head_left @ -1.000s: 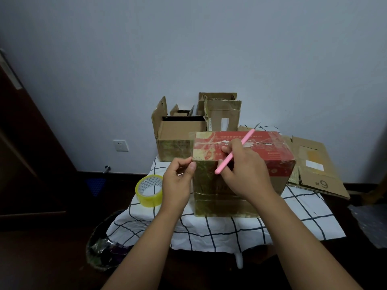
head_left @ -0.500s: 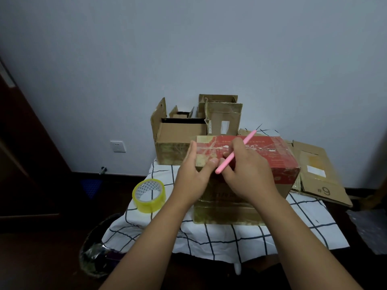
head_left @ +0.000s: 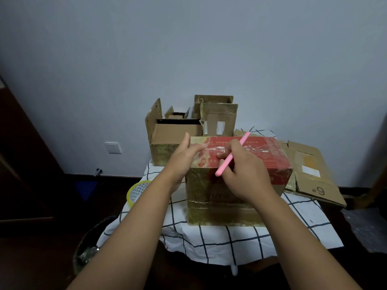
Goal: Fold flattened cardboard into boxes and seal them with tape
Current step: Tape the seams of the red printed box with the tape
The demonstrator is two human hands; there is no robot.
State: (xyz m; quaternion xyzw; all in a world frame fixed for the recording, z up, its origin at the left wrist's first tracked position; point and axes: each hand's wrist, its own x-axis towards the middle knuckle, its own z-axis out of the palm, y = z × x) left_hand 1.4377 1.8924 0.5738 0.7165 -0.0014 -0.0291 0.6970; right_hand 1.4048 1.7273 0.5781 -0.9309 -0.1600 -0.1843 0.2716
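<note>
The closed box [head_left: 234, 185] is made of worn brown cardboard, covered with glossy wrinkled tape. A smooth pink plastic cutter [head_left: 232, 156] and a checked cloth [head_left: 230, 239] are seen.

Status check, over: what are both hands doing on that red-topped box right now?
Left hand flat on red-topped box, top left edge. Right hand grips pink cutter over the top. Tape roll sits left, clear.

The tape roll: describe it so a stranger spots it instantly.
Start at the small table under the checked cloth. At its left edge, beside the left forearm, sits the tape roll. It is the only round yellow thing among brown cardboard boxes.
</note>
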